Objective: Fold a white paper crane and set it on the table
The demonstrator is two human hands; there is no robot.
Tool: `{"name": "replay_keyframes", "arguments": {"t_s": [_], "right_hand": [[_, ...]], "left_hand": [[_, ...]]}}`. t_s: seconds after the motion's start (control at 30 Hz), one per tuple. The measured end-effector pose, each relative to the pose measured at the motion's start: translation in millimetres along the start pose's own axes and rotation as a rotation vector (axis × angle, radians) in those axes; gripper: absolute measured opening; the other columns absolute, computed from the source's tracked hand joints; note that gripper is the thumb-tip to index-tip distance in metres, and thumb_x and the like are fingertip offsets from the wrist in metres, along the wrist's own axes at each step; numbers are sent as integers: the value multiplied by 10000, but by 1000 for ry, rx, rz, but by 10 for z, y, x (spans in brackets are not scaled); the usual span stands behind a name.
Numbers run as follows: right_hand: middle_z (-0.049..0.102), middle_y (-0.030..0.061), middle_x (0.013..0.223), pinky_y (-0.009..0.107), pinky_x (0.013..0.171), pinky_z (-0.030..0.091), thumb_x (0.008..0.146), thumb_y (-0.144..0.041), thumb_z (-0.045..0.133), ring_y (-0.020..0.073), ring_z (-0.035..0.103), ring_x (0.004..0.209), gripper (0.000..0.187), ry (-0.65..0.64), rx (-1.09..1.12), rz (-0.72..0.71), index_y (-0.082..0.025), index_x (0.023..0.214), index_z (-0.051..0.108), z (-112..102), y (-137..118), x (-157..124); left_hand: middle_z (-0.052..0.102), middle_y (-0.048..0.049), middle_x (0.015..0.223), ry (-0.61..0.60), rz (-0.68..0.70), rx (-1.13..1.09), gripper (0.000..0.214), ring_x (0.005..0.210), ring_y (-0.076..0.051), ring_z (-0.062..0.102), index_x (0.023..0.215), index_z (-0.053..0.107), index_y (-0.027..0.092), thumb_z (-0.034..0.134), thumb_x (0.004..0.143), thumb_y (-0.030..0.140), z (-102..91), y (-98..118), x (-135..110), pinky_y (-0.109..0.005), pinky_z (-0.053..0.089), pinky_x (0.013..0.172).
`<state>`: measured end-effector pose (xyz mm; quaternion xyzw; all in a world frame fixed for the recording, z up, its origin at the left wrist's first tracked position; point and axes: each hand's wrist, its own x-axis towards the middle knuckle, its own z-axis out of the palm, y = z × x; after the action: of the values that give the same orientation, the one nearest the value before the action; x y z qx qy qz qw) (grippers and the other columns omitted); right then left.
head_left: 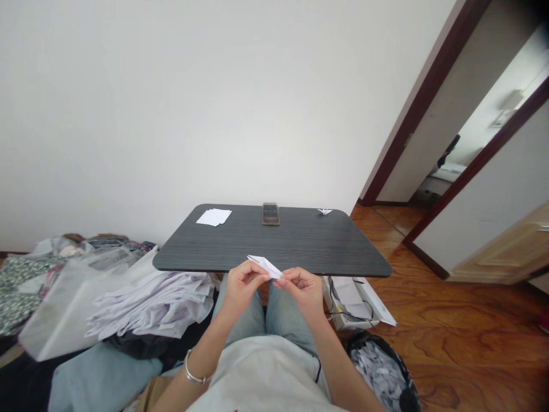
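A small folded piece of white paper (pixel 266 265) is held between my two hands, just over the near edge of the dark table (pixel 300 243). My left hand (pixel 243 281) pinches its left and lower side between thumb and fingers. At the right end, my right hand (pixel 303 284) grips the paper with thumb and fingertips. On the far right of the table sits a small folded paper crane (pixel 325 212). A stack of white paper squares (pixel 214 217) lies at the far left.
A phone (pixel 270 214) lies at the table's back, by the wall. Piled clothes (pixel 158 303) and plastic bags are at the left. Below right stand a white box with cables (pixel 351 303) and a black-lined bin (pixel 380 369) full of paper scraps. A doorway opens at the right.
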<state>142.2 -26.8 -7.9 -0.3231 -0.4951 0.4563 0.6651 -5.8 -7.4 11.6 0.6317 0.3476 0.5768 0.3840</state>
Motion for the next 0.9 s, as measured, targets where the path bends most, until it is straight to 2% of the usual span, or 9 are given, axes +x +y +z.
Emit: {"name": "replay_keyframes", "arguments": {"t_s": [0.27, 0.47, 0.67, 0.8, 0.9], "right_hand": [[691, 11, 634, 259, 572, 502, 677, -193, 709, 147, 632, 579, 64, -12, -34, 4, -188, 640, 658, 18, -28, -17], [695, 10, 628, 247, 576, 494, 695, -227, 695, 142, 633, 580, 76, 1, -41, 35, -187, 659, 643, 25, 16, -11], [672, -3, 590, 245, 554, 481, 645, -241, 725, 140, 615, 548, 99, 44, -50, 42, -188, 664, 644, 20, 20, -3], [674, -2, 639, 255, 586, 485, 627, -216, 735, 148, 621, 599, 120, 29, -39, 25, -196, 707, 648, 11, 20, 2], [652, -7, 598, 245, 556, 471, 638, -218, 726, 134, 592, 555, 81, 51, -94, -12, -192, 661, 652, 3, 24, 6]], "left_hand": [[580, 19, 575, 97, -40, -53, 122, 567, -110, 547, 583, 582, 146, 675, 646, 194, 88, -29, -34, -203, 450, 556], [588, 16, 597, 141, -63, -108, 89, 586, -113, 559, 620, 603, 145, 678, 645, 187, 105, -80, -45, -211, 462, 580], [648, -18, 736, 100, -43, -137, 185, 668, -143, 611, 732, 665, 150, 745, 566, 170, 73, -110, -29, -231, 501, 614], [668, -26, 703, 107, -23, -107, 155, 672, -157, 626, 692, 674, 151, 749, 563, 191, 59, -100, -16, -244, 515, 615], [675, -21, 673, 101, -12, -76, 133, 646, -156, 630, 655, 670, 156, 752, 555, 189, 53, -86, -13, -252, 522, 614]]}}
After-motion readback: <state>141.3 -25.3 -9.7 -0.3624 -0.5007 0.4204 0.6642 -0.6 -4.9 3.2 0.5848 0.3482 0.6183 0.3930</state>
